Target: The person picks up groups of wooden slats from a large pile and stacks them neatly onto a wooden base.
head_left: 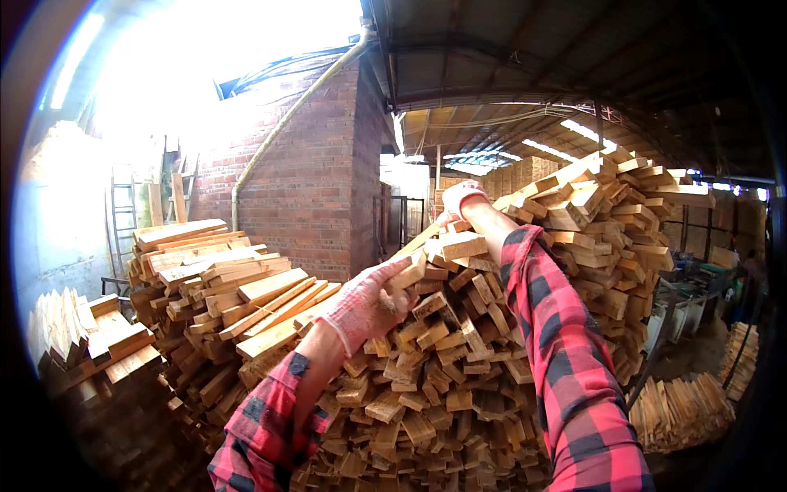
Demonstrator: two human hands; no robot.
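A pale wooden plank point(419, 240) lies over the top of the middle woodpile, slanting away from me. My left hand point(369, 305), in a pinkish-white knit glove, is closed around the near end of a wooden piece there. Farther off, my right hand point(464, 199), gloved alike, reaches over the pile with its fingers curled down at the plank's far end. My right fingertips are partly hidden. Below both hands is the middle woodpile point(443, 369), many short sawn pieces with their cut ends toward me. One thicker block point(463, 246) rests beside my right forearm.
A higher woodpile point(598, 221) rises at the right, and another stack point(221, 279) stands at the left. Behind is a brick wall point(295, 164) with a slanting pipe point(299, 115). Bundled wood strips point(680, 410) stand on the floor at the lower right.
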